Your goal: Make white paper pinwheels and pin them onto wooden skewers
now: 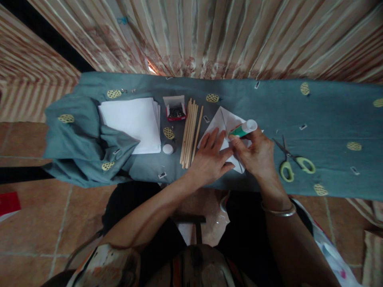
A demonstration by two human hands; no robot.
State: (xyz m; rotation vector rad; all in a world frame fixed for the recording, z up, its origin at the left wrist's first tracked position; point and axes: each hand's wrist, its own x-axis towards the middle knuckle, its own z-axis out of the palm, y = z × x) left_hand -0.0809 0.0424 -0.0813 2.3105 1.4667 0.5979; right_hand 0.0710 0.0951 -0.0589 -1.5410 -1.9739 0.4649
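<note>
A folded piece of white paper [220, 119] lies on the cloth in front of me, with crease or cut lines running across it. My left hand [211, 157] rests flat on its left part, fingers spread. In my right hand [257, 153] is a green and white glue stick [247, 126], tilted, its lower end down at the middle of the paper. The tip is hidden by my fingers. A small round white cap [168, 149] sits on the cloth left of my left hand.
Thin wooden sticks [188, 135] lie left of the paper. Beyond them are an open small box [175, 109] of dark metal bits and a stack of white sheets [131, 123]. Scissors with green handles [291, 159] lie right of my right hand. A curtain [209, 40] hangs behind the cloth-covered table [329, 119].
</note>
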